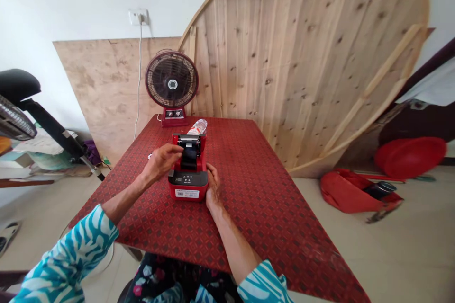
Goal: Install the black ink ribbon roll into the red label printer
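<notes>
A red and black label printer (pixel 188 179) stands on the table with its lid tipped up and back, baring the dark inside. A white label is stuck on its front. My right hand (pixel 213 185) grips the printer's right side, the fingers curled round it. At the left edge of the raised part, my left hand (pixel 164 158) has its fingertips drawn together against the dark inside. What those fingers pinch, if anything, is too small to make out. Behind the printer lies a clear plastic bottle (pixel 198 127) with a red and white label.
A dark red fan (pixel 172 84) stands at the far end of the patterned red table (pixel 256 189). Its far side meets a large round wooden board (pixel 277 66) leaning on the wall. A red bag (pixel 350 194) lies on the floor at right; another fan (pixel 16 118) stands at left.
</notes>
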`<action>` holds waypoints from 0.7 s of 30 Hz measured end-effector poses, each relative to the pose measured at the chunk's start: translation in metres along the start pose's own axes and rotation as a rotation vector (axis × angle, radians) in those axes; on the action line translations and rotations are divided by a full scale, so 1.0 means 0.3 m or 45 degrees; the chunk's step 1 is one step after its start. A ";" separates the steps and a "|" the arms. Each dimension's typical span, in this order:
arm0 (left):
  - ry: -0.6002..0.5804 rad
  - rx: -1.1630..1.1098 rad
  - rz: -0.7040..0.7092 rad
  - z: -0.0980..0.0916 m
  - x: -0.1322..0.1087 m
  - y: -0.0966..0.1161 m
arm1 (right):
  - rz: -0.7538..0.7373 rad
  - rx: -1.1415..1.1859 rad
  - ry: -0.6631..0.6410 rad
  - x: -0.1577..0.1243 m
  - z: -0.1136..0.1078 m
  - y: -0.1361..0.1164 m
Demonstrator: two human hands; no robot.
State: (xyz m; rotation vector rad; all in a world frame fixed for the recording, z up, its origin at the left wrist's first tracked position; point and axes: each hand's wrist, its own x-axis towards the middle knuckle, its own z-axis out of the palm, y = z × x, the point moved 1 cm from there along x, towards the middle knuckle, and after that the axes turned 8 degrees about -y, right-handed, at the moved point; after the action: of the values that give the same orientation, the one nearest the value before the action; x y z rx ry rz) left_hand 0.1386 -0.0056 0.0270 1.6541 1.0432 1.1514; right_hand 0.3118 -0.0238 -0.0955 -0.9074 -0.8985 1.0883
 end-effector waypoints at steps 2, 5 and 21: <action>-0.263 0.376 0.105 0.031 0.035 0.009 | -0.013 -0.007 0.000 0.003 0.001 0.001; -0.498 0.845 0.056 0.068 0.091 -0.017 | -0.055 -0.026 0.009 0.010 -0.003 0.009; -0.574 1.272 -0.012 0.100 0.161 -0.016 | -0.071 -0.009 0.000 0.015 0.001 0.015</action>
State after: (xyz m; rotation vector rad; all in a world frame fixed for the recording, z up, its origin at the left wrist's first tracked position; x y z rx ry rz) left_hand 0.1778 0.0360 0.0284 2.4905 1.4071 0.1481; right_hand 0.3112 -0.0186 -0.0991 -0.8830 -0.9236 1.0377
